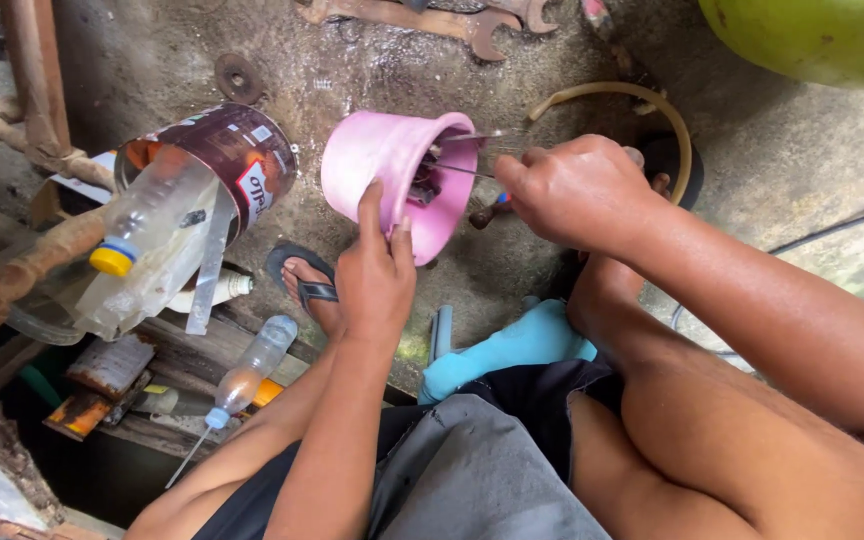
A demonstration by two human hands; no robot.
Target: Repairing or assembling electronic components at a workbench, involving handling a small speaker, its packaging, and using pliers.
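While a round pink plastic tub (pixel 387 165) on the concrete floor (pixel 512 270) is gripped at its rim by the left hand (pixel 377 270), thin metal tweezers (pixel 472 150) are pinched in the right hand (pixel 577 190). One brown labelled can (pixel 237 155) and two clear plastic bottles (pixel 147 215) are seen leftward.

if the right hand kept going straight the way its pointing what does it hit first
Most likely the open mouth of the pink plastic cup: the right hand points left, its thin metal tool already reaching the rim. Depth is hard to judge.

Tipped cup (pixel 382 160) between tin (pixel 237 150) at left and hose loop (pixel 652 100) at right, wrench (pixel 422 20) beyond.
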